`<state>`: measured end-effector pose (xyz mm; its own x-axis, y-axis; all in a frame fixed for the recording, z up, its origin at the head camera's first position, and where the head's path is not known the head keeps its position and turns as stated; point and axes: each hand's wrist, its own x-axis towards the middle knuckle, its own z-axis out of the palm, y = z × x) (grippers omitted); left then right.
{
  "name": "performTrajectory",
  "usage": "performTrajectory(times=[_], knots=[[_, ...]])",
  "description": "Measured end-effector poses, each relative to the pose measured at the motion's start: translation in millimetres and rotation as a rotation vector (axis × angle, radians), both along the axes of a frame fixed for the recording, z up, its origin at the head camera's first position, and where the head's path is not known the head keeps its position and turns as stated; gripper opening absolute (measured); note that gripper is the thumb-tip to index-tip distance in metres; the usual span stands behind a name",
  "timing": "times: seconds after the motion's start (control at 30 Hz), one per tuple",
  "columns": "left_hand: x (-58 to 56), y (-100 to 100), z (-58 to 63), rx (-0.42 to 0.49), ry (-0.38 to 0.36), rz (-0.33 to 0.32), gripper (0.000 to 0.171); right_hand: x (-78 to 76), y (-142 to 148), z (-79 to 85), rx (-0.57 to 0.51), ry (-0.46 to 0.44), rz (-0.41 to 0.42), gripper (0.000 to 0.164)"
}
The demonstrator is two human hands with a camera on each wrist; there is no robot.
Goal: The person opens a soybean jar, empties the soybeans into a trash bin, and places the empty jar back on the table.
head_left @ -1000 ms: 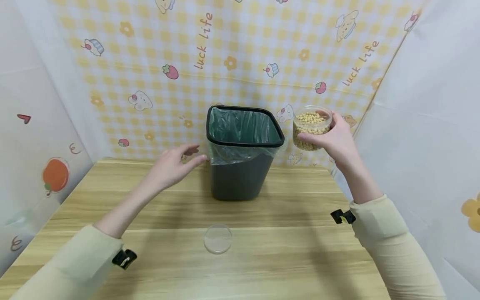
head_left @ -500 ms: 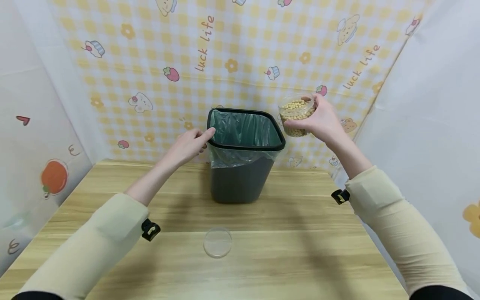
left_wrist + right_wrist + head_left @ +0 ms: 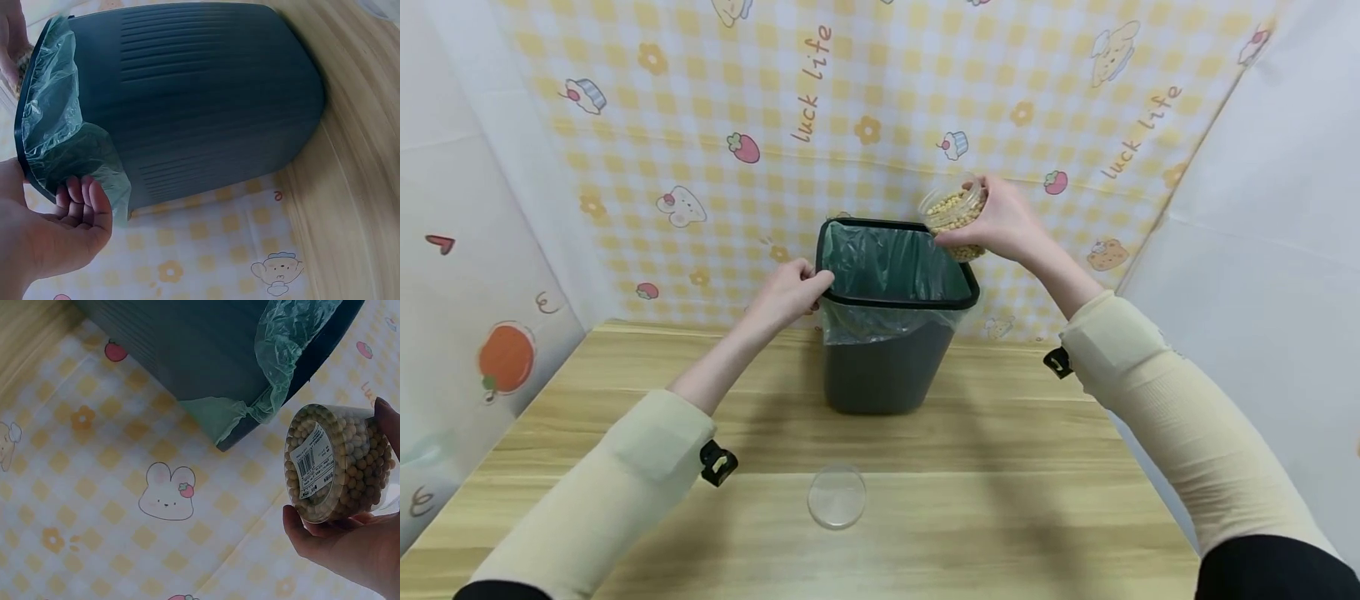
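My right hand (image 3: 1011,221) grips a clear, lidless jar (image 3: 953,218) of pale yellow beans, tilted leftward over the right back rim of a dark grey trash can (image 3: 880,367). In the right wrist view the jar's base shows a white barcode label (image 3: 314,461). A thin green bag (image 3: 887,262) lines the can and folds over its black rim. My left hand (image 3: 788,292) holds the can's left rim, thumb on top; in the left wrist view its fingers (image 3: 81,200) curl under the rim against the bag's fold.
A round clear lid (image 3: 837,497) lies flat on the wooden table (image 3: 940,517) in front of the can. Behind the can hangs a yellow checked cloth (image 3: 700,108) with cartoon prints. White sheets (image 3: 1240,275) close off both sides.
My right hand has carried the jar left to the can's rim and tipped it further. My left hand has moved right and taken hold of the rim.
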<state>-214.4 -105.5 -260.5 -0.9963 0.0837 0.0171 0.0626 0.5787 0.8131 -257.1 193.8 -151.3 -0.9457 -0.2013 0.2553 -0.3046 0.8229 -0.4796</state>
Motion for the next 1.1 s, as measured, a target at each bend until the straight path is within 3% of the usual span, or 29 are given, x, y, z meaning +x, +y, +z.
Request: performTrajectory(times=[0.4, 0.6, 1.1], knots=[[-0.8, 2.0, -5.7, 0.092, -0.028, -0.006, 0.029, -18.0, -14.9, -4.3, 0.182, -0.013, 0.082, 0.088], [-4.1, 2.9, -6.9, 0.112, -0.011, 0.006, 0.030, -23.4, -24.4, -5.7, 0.217, -0.031, 0.123, 0.086], [-3.7, 3.9, -12.4, 0.167, 0.015, 0.014, 0.024, -22.6, -40.6, 2.3, 0.349, -0.054, 0.134, 0.085]])
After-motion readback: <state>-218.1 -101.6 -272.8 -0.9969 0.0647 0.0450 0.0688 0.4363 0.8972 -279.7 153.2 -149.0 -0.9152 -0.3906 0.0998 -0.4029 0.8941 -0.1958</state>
